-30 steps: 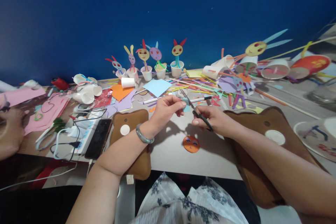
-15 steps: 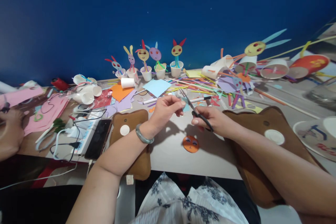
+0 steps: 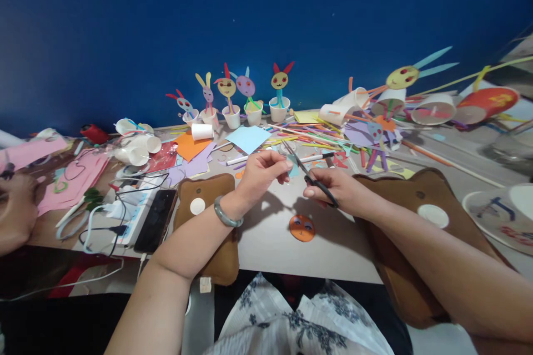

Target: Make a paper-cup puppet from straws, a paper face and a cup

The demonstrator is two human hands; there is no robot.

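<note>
My right hand (image 3: 331, 184) is closed around the black handles of a pair of scissors (image 3: 320, 186), whose blades point away and to the left. Just left of the blades, my left hand (image 3: 266, 173) is closed, thumb and fingers pinched together; whatever sits in that pinch is too small to make out. Below both hands, a round orange paper face (image 3: 302, 228) with drawn eyes and mouth lies flat on the pale table (image 3: 275, 255). A greenish bangle (image 3: 227, 212) circles my left wrist.
Paper-cup figures (image 3: 280, 101) with rabbit ears stand along the blue wall. Coloured sticks (image 3: 303, 134) and paper sheets (image 3: 249, 138) spread in front. Brown pads (image 3: 416, 244) lie under both arms. At left are a phone (image 3: 156, 221), a power strip (image 3: 137, 213) and another person's hand (image 3: 17, 205).
Almost nothing differs. Both hands and the scissors keep nearly the same pose, and the whole view has shifted very slightly.
</note>
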